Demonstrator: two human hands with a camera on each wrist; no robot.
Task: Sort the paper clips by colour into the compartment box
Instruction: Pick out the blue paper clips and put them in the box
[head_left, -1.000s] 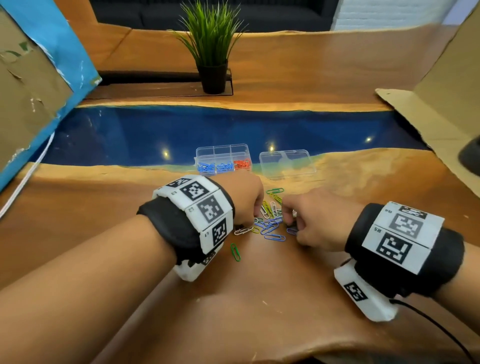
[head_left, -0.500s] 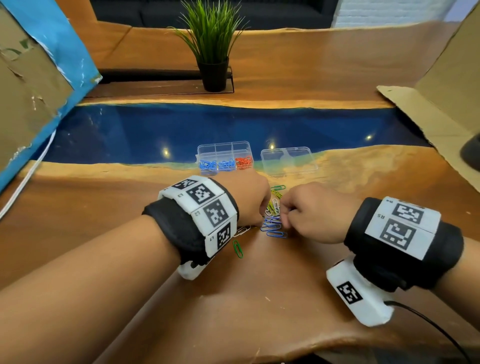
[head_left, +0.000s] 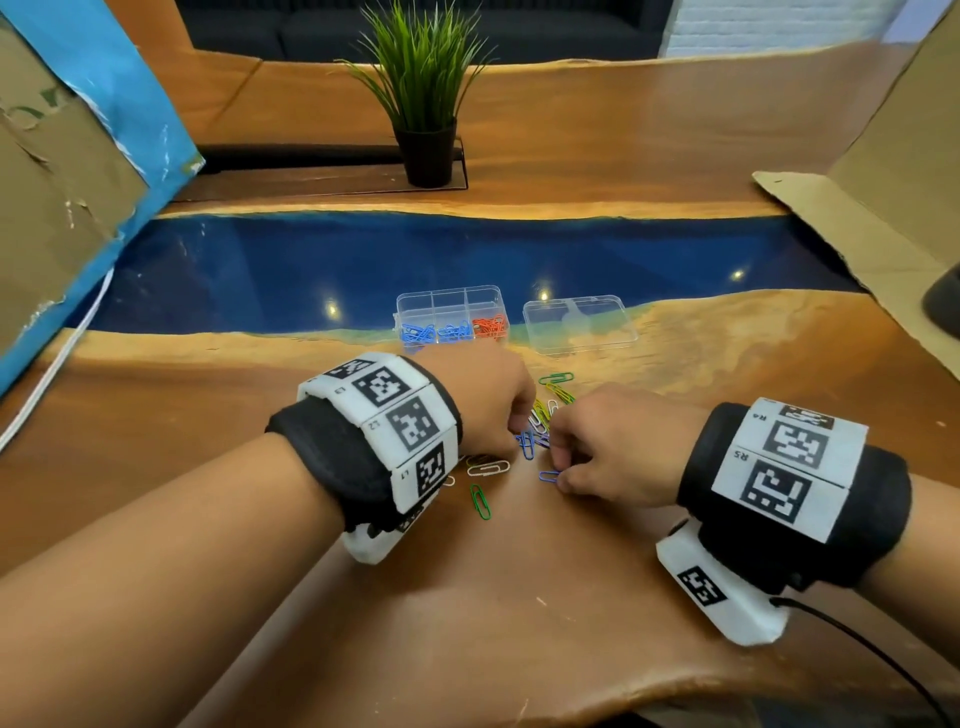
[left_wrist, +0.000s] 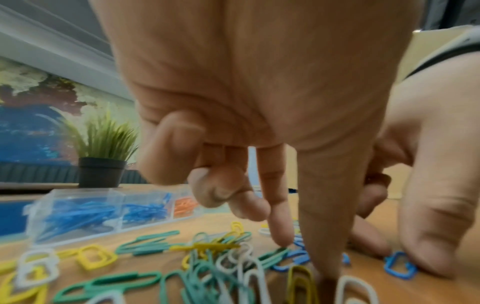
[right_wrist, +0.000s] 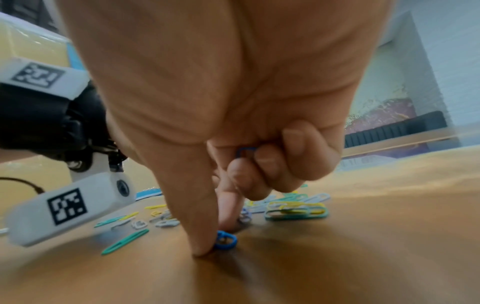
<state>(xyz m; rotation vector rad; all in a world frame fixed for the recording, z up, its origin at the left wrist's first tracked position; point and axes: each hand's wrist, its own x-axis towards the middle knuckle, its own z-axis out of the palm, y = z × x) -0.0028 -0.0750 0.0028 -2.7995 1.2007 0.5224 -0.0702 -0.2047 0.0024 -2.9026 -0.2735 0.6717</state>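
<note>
Blue and orange clips are already lying in the near compartments of the clear compartment box (head_left: 449, 312) at the far side of the bench (head_left: 519, 597). Green, yellow, white and some blue paper clips (left_wrist: 207, 259) are still lying loose in front of it. The right hand (head_left: 613, 447) is pinching a blue clip (right_wrist: 224, 242) against the wood while keeping another tucked under curled fingers. The left hand (head_left: 488, 400) is pressing thumb and forefinger down into the pile; whether it is gripping anything, I cannot tell.

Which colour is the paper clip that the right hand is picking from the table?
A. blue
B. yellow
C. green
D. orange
A: the right hand has its thumb tip against a blue clip on the table, and the head view shows that clip at the same fingertips.
</note>
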